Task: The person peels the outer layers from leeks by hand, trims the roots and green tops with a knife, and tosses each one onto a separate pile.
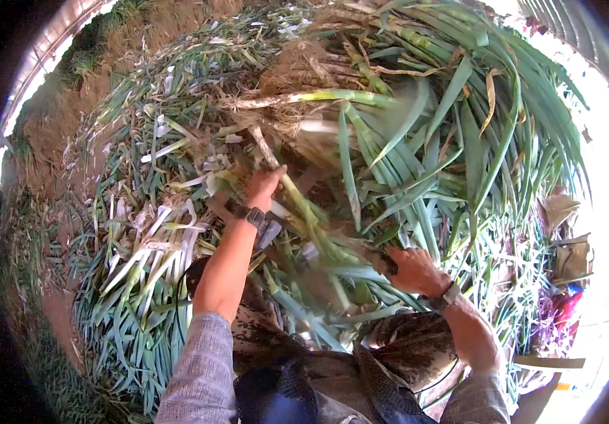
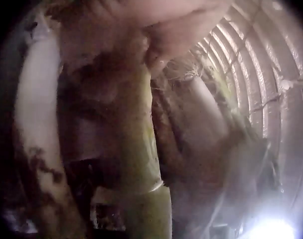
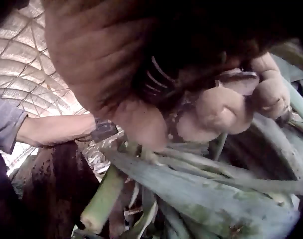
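In the head view my left hand (image 1: 263, 189) grips a leek (image 1: 294, 192) below its pale root end, and the stalk slants down to the right across my lap. The left wrist view shows the same green stalk (image 2: 139, 139) coming out from under the fingers. My right hand (image 1: 417, 272) is curled round a dark-handled tool (image 1: 388, 265) beside the leek's leafy part; its far end is blurred. Up close in the right wrist view, curled fingers (image 3: 223, 112) wrap the dark handle, mostly hidden by the palm. A broad leek leaf (image 3: 201, 189) lies under them.
A large heap of untrimmed leeks (image 1: 488, 106) rises ahead and to the right, roots toward the middle. On the left lie pale-stemmed leeks (image 1: 156, 261) in a bunch. Loose leaves (image 1: 198, 71) cover the ground beyond. A red bundle (image 1: 566, 311) stands at far right.
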A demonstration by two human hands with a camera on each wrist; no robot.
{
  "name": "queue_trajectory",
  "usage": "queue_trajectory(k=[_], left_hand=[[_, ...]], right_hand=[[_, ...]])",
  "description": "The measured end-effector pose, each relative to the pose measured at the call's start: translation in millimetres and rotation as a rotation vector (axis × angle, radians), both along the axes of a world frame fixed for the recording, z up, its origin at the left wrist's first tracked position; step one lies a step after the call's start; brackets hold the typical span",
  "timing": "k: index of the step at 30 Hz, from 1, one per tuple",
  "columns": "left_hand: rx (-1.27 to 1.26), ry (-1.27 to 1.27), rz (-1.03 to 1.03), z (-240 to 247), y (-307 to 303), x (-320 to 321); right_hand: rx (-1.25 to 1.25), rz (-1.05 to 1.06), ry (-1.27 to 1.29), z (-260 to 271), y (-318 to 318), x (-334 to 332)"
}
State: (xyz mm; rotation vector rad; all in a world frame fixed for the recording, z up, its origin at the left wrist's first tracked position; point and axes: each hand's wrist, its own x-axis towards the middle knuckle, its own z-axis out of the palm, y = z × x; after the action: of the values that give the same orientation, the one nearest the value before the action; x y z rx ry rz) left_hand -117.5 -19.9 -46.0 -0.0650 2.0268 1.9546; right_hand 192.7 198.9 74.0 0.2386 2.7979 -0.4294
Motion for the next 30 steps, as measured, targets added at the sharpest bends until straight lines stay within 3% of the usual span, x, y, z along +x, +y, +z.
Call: queue_trajectory(k=[2,4,7,14,19,22,30], left_hand=[[0.085,-0.072,-0.062,-18.8,-1.7,4.9],[0.095,-0.100,-0.007,6.0,-5.2,25.5],[0.324,-0.250,-0.304,20.2,-16.2,34.7],[0.425,-0.326,-0.463,14.5,-17.0,77.2],[0.501,-0.448,-0.399,-4.0,-10.2,114.5],[0.566,-0.372,-0.364,-3.7,-9.1,139.6],[0.373,-0.207,-0.242,8.8,-0.6,171.9]], right_hand=[[-0.002,0.086,0.105,-11.6,0.9,9.2],[0.057,0.078,0.120,-18.9,0.5,13.5],[0.082,0.049,0.031,-8.5,0.5,15.1],[0.038,0.082,0.055,-16.8,2.8,14.9],[0.098,0.099,0.099,-13.0,-5.3,11.9],[0.096,0.116,0.073,-20.3,-3.0,11.6],[0.063,0.132,0.074,-22.8,-8.0,1.8]])
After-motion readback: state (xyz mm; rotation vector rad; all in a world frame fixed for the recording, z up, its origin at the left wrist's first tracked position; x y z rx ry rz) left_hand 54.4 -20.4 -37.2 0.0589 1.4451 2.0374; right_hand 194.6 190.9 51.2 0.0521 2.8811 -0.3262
